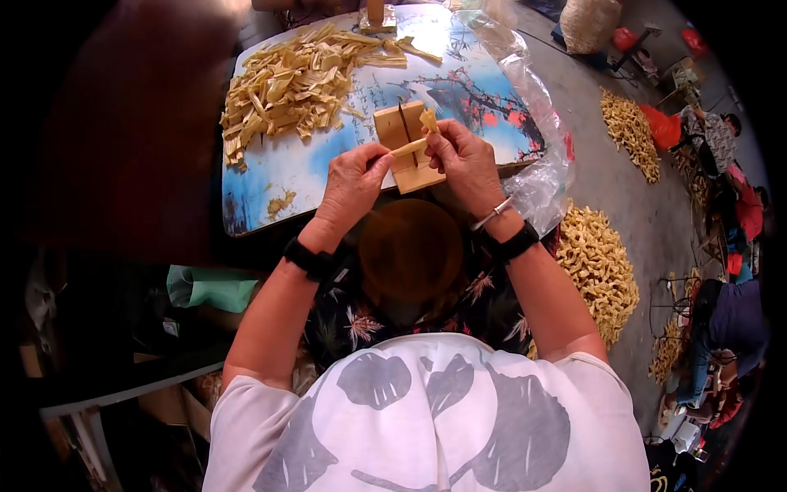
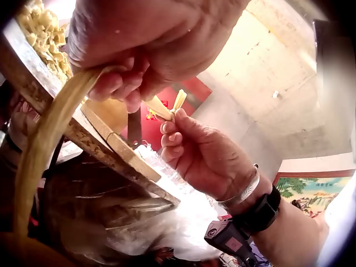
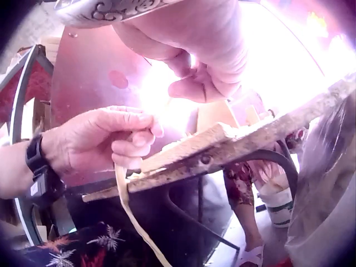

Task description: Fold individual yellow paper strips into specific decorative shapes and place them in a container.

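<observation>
Both hands hold a pale yellow, flat fibrous strip [image 1: 408,148] in front of a small wooden block [image 1: 426,178] that carries a thin dark blade [image 1: 404,123]. My left hand [image 1: 354,180] pinches the strip between thumb and fingers. In the left wrist view, a long length of strip [image 2: 44,136] hangs down from that hand. My right hand [image 1: 465,156] pinches a folded or knotted part [image 1: 429,120] of the material, its end sticking up past the thumb. Bright glare washes out the right fingertips in the right wrist view.
A heap of loose yellow strips [image 1: 287,86] covers the table's [image 1: 320,176] left and far side. Clear plastic sheeting [image 1: 545,168] hangs over its right edge. Large piles of small yellow pieces [image 1: 598,266] lie on the floor at right, where other people [image 1: 734,328] sit.
</observation>
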The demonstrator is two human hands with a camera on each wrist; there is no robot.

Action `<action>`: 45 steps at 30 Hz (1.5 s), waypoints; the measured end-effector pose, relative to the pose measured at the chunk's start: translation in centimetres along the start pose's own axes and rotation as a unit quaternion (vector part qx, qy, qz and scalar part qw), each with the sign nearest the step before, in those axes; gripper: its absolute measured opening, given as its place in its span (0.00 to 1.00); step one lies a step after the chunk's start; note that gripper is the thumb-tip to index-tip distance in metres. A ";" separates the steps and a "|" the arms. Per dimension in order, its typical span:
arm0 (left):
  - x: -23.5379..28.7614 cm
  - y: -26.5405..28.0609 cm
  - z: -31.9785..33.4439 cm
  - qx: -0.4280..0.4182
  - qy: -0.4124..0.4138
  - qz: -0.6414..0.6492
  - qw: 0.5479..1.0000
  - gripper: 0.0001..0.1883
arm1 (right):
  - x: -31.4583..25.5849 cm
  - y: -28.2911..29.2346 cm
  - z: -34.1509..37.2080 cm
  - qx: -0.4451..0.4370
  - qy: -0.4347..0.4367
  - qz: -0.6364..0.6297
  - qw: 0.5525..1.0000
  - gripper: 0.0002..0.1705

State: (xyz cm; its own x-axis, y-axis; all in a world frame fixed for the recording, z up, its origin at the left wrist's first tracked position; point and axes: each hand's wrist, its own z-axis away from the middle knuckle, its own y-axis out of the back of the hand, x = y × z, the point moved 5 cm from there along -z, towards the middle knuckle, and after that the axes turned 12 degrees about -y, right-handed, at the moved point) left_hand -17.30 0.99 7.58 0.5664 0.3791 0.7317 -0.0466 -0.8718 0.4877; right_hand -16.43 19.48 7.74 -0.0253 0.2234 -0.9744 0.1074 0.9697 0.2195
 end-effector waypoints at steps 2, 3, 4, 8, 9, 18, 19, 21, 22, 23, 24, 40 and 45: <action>-0.6 -0.2 -1.3 0.007 0.009 -0.008 1.000 0.09 | 0.7 0.1 -1.4 0.031 0.002 0.041 0.999 0.11; -0.9 -0.3 -1.8 0.009 0.014 -0.012 1.000 0.09 | 0.8 0.2 -1.9 0.048 0.001 0.061 0.997 0.11; -1.3 -0.6 -2.2 0.020 0.021 0.007 1.000 0.09 | 0.7 0.2 -2.3 0.061 0.000 0.074 0.995 0.10; -3.5 -1.9 -2.9 0.037 0.053 0.035 0.997 0.10 | 1.2 -0.2 -3.6 0.107 0.121 0.174 0.971 0.10; -3.6 -2.0 -2.8 0.037 0.062 0.028 0.997 0.10 | 1.8 -0.3 -3.7 0.109 0.127 0.208 0.964 0.09; -1.8 -0.3 1.6 0.056 0.194 0.308 0.930 0.12 | 0.9 1.8 2.8 0.039 0.082 0.154 0.984 0.09; -1.0 -0.4 2.4 0.053 0.184 0.308 0.932 0.12 | 1.1 1.7 3.8 0.010 0.067 0.168 0.984 0.10; 0.3 -1.0 4.1 0.044 0.171 0.305 0.936 0.10 | 1.2 1.6 5.7 -0.048 0.038 0.196 0.979 0.11; 0.9 -1.6 4.8 0.044 0.155 0.297 0.941 0.09 | 0.8 1.3 6.4 -0.085 -0.057 0.192 0.976 0.14; 1.6 -2.3 5.4 0.043 0.139 0.289 0.946 0.08 | 0.4 0.8 6.9 -0.067 -0.017 0.186 0.980 0.13; 2.0 -3.0 6.1 0.043 0.146 0.290 0.945 0.08 | 0.1 0.2 7.3 -0.048 0.023 0.179 0.982 0.13; 0.4 -6.2 14.4 -0.146 0.292 0.216 0.920 0.10 | 2.9 -2.2 14.6 -0.034 0.156 0.171 0.972 0.08; 4.9 -4.6 12.2 -0.201 -0.069 -0.194 0.958 0.18 | 7.9 -3.3 13.4 -0.072 -0.232 -0.107 0.964 0.15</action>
State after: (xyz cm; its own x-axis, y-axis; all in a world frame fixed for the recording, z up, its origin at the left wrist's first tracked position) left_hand -4.32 3.06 3.09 0.7074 0.5809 0.4027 -0.1089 -0.4733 0.8741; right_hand -3.69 16.74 -1.36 0.4192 -0.0185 -0.9077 0.0080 0.9998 -0.0167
